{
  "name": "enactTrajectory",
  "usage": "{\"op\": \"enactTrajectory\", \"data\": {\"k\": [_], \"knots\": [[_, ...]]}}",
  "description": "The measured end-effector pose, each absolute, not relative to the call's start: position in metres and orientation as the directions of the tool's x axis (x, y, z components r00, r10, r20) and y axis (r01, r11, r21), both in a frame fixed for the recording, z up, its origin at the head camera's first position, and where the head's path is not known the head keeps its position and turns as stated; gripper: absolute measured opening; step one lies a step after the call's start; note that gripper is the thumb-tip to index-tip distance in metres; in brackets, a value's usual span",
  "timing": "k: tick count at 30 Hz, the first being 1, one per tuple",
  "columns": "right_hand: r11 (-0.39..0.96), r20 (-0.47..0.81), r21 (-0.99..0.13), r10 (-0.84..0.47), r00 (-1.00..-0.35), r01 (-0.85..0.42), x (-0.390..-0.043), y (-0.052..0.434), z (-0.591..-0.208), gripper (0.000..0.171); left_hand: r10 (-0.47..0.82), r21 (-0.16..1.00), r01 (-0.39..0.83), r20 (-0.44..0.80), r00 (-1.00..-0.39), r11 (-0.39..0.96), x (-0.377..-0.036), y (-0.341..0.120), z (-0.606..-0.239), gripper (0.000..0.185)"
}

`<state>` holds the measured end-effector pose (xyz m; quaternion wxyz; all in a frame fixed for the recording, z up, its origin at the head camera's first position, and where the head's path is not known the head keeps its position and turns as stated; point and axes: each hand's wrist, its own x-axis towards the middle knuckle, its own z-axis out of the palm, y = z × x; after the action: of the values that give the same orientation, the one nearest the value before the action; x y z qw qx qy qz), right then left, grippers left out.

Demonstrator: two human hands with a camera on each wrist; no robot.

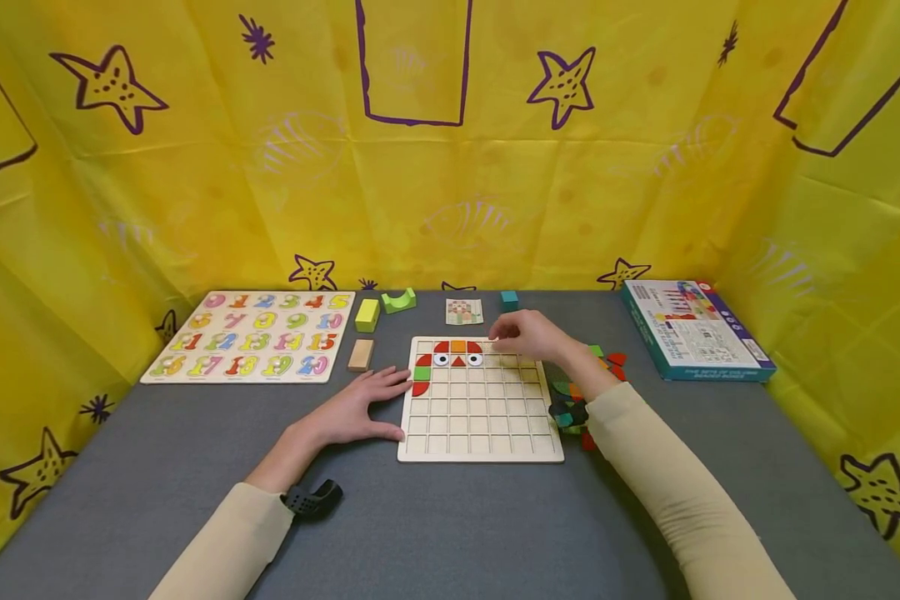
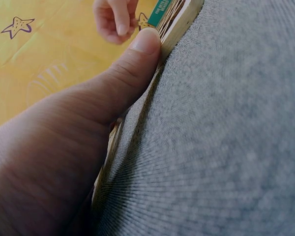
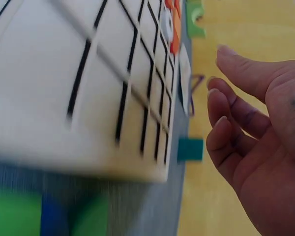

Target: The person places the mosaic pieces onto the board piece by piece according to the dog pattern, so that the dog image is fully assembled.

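Note:
A wooden grid board [image 1: 480,417] lies flat in the middle of the table. Red, orange, green and eye-marked tiles [image 1: 458,347] fill some of its squares along the top and upper left. My left hand [image 1: 356,408] rests on the table with spread fingers at the board's left edge. In the left wrist view its thumb [image 2: 132,64] lies straight against that wooden edge. Over the board's upper right part hovers my right hand [image 1: 532,335]. The right wrist view shows its fingers [image 3: 221,132] loosely bent, the thumb apart from them, and no piece visible between.
Several coloured tiles [image 1: 617,360] lie right of the board, partly behind the right forearm. A small pattern card [image 1: 463,312] and a teal block [image 1: 509,301] stand beyond it. Leftward are a yellow block [image 1: 367,315], a wooden block [image 1: 361,355] and a number puzzle [image 1: 251,337]. A box [image 1: 697,333] sits far right.

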<state>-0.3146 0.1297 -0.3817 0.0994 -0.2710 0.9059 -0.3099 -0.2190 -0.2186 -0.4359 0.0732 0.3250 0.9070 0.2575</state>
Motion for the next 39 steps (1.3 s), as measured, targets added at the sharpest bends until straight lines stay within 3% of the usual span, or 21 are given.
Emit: {"op": "enactTrajectory", "data": {"k": [22, 39], "knots": [[0.75, -0.012, -0.601, -0.354, -0.935, -0.276, -0.298, 0.269, -0.38, 0.027, 0.629, 0.522, 0.555, 0.043, -0.776, 0.648, -0.218, -0.219, -0.436, 0.088], [0.785, -0.09, -0.573, -0.346, -0.934, -0.236, -0.293, 0.3, -0.395, 0.025, 0.628, 0.525, 0.55, 0.039, -0.778, 0.649, -0.218, -0.218, -0.435, 0.089]]}}
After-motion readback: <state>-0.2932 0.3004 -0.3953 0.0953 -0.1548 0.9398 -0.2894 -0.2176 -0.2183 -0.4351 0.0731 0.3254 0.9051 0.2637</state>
